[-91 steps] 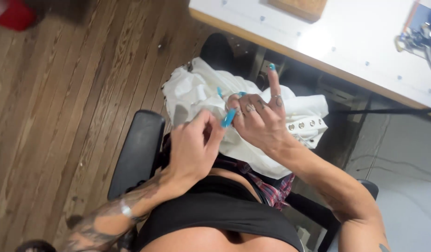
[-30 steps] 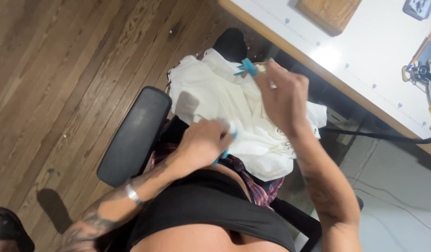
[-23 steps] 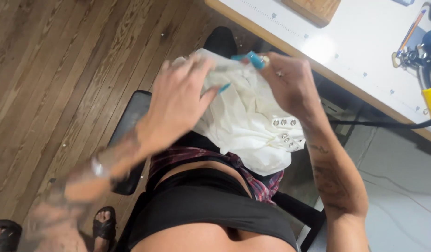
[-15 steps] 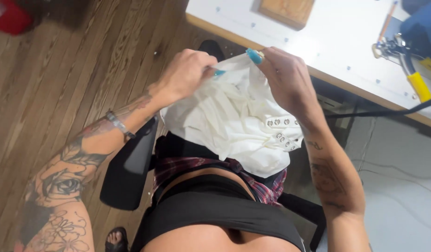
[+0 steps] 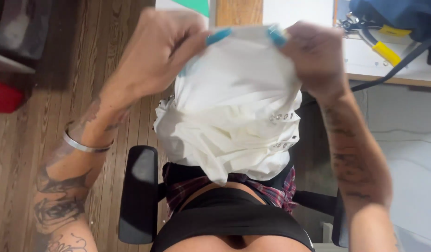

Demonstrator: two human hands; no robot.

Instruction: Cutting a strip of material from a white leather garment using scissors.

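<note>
**Cloth raised and spread between both hands**

Since half a second ago both hands have risen and drawn closer to the camera, and the cloth now hangs higher, in front of the desk edge.

Nearest: black waistband and plaid fabric on the lap, black padded chair armrest (image 5: 138, 193) to the left.

Above the lap: crumpled off-white soft fabric garment (image 5: 234, 121), upper hem held taut, the rest sagging in loose folds; a strip with small metal eyelets shows at its right side.

Left hand (image 5: 162, 51) is closed, pinching the top left corner; right hand (image 5: 313, 56) is closed on the top right corner.

Judgement: light, limp, non-slippery, not fragile; holds no shape, so best gripped at hem or corners.

Farther: brown wooden plank floor (image 5: 33, 126), white desk top (image 5: 364, 60) carrying a yellow-handled tool (image 5: 388, 51).
</note>
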